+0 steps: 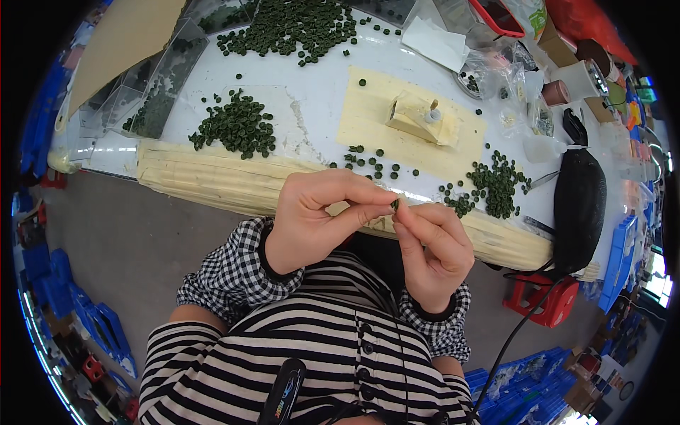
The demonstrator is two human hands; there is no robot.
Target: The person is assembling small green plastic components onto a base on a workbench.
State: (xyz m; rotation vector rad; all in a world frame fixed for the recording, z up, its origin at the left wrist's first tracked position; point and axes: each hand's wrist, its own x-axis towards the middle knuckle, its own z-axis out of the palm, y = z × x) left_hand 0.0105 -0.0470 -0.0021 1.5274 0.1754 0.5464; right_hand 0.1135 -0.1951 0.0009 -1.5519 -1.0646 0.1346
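Observation:
Between my fingertips, just over the front edge of the table, is one small dark green round piece (394,205). My left hand (312,216) pinches it between thumb and index finger. From the other side my right hand (433,244) meets it with its thumb and index finger closed, the fingertips touching the piece or very near it. Similar pieces lie on the table beyond my hands: a loose scatter (375,164) straight ahead, a heap (237,126) to the left and another heap (499,185) to the right.
A taped block with a small upright peg (433,113) stands on a yellowish sheet (361,106). A large pile of green pieces (290,28) lies farther back. Clear bins (166,78) stand at left, a black bag (581,205) at right. A padded edge (205,177) lines the table front.

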